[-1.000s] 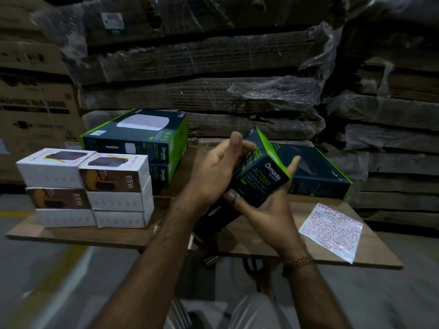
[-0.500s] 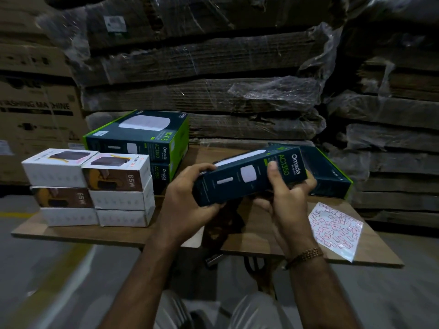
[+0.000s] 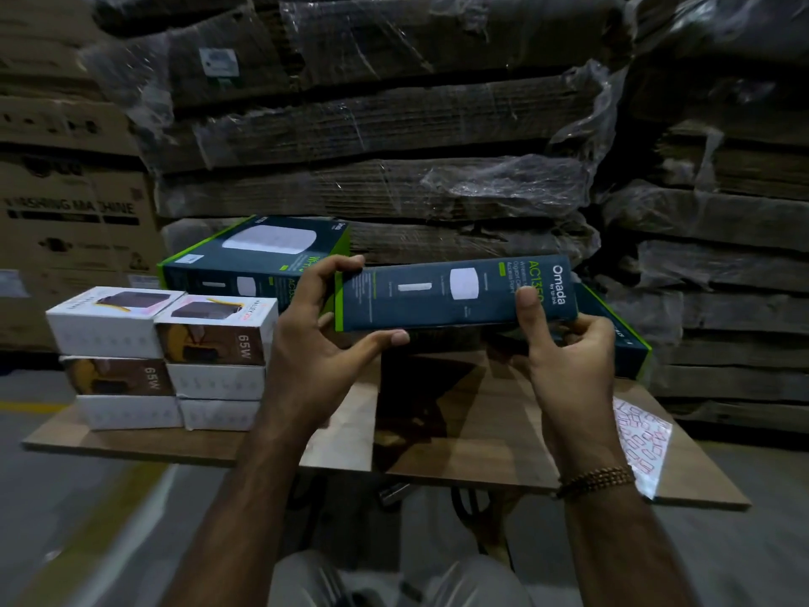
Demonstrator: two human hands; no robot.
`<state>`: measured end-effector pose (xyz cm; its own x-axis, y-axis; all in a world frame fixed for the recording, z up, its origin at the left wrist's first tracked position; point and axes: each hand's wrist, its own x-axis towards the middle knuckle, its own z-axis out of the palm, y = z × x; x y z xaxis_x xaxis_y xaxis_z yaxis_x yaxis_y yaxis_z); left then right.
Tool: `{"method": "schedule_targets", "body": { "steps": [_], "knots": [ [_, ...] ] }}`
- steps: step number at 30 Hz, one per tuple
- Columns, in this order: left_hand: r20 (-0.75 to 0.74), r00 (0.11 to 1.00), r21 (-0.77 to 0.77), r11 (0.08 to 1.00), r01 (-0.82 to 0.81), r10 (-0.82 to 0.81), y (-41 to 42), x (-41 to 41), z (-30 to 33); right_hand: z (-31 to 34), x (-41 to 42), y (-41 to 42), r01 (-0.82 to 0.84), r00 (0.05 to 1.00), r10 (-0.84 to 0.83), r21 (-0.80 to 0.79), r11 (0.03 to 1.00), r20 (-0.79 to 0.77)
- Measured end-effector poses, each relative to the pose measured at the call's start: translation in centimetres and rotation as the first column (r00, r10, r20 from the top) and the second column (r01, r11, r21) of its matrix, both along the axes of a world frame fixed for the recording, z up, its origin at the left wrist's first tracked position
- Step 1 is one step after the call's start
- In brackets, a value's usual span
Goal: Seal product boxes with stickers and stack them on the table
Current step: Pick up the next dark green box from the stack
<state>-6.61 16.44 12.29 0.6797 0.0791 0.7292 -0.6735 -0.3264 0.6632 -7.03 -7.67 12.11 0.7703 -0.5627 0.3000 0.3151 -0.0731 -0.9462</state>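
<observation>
Seen from a head-worn camera looking down over two bare forearms at a wooden table (image 3: pixel 459 457) in a dim warehouse.

Held in mid-air above the table's middle, between both hands: a dark teal product box (image 3: pixel 442 295) with green edging, long side facing the camera, almost level, printed "Omada" and "AC1350" at its right end. Left hand (image 3: pixel 319 343) gripping the box's left end, fingers curled over the top edge, thumb stretched along the bottom edge. Right hand (image 3: pixel 564 357) gripping the right end, thumb pressed flat on the front face beside the lettering, fingers curled underneath. Beaded bracelet (image 3: pixel 597 479) on the right wrist.

On the table, back left: a stack of larger teal boxes (image 3: pixel 249 260) of the same brand, partly hidden by the left hand; number in the stack unclear. Back right, behind the right hand: another teal box (image 3: pixel 630 348) lying flat, mostly hidden. Front left: white charger boxes (image 3: pixel 162 357) marked "65W", in two columns side by side, three high. Near the right front edge: a sticker sheet (image 3: pixel 643 440) covered in small red-outlined labels, partly overhanging the edge.

Behind the table: tall stacks of flattened cardboard (image 3: pixel 394 124) wrapped in clear plastic film. Far left: a brown carton (image 3: pixel 74 212) printed "WASHING MACHINE". Below, between the arms: light trousers (image 3: pixel 394 580) over a grey floor.
</observation>
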Motion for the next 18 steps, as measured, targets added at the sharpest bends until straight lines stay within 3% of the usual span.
{"method": "schedule_targets", "body": {
  "steps": [11, 18],
  "knots": [
    [-0.011, 0.998, -0.062, 0.996, 0.057, -0.058, -0.4, 0.2, 0.6, 0.5, -0.5, 0.1, 0.018, 1.0, -0.018, -0.04, 0.999, 0.007],
    [0.009, 0.998, -0.035, 0.997, -0.062, 0.062, -2.1, -0.3, 0.6, 0.2, -0.2, 0.4, -0.085, 0.99, 0.092, -0.068, 0.994, 0.109]
  ]
}}
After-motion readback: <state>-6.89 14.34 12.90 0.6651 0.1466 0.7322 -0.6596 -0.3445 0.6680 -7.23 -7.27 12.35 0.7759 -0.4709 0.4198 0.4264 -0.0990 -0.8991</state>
